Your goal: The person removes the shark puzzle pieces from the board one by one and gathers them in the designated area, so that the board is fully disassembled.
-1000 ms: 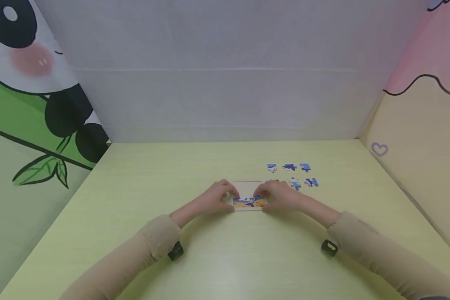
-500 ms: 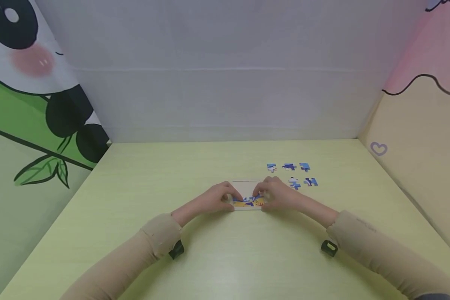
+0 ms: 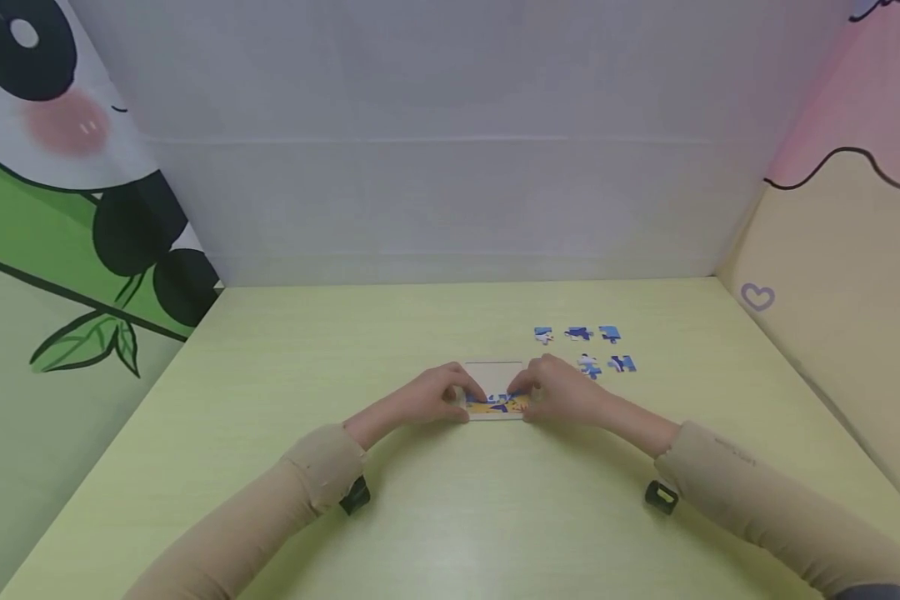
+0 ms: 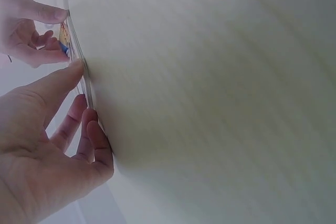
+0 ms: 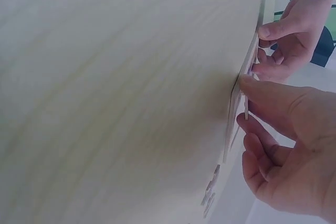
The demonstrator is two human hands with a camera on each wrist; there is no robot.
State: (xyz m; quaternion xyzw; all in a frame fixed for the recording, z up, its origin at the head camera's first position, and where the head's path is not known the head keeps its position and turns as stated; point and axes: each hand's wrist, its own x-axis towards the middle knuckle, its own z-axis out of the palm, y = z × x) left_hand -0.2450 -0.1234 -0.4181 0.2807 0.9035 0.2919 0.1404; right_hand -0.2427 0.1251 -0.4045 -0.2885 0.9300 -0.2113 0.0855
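A small pale puzzle tray [image 3: 492, 375] lies on the table, with joined orange and blue puzzle pieces [image 3: 498, 407] along its near side. My left hand [image 3: 437, 395] holds the tray's left side, thumb at the near corner and index fingertip over the pieces. At the right side, my right hand [image 3: 566, 392] has its thumb by the near corner and its index finger bent over the picture. The right wrist view shows a thin puzzle piece [image 5: 247, 107] edge-on between that thumb and forefinger. Both hands partly cover the tray.
Several loose blue and white puzzle pieces [image 3: 579, 333] lie in two rows behind the right hand. The pale wooden table [image 3: 450, 508] meets a plain back wall [image 3: 450, 200], with painted panels at both sides.
The left index fingertip has slid inward over the joined pieces. The right hand lifted slightly and bent its fingers again; the reddish loose piece behind it is now out of sight.
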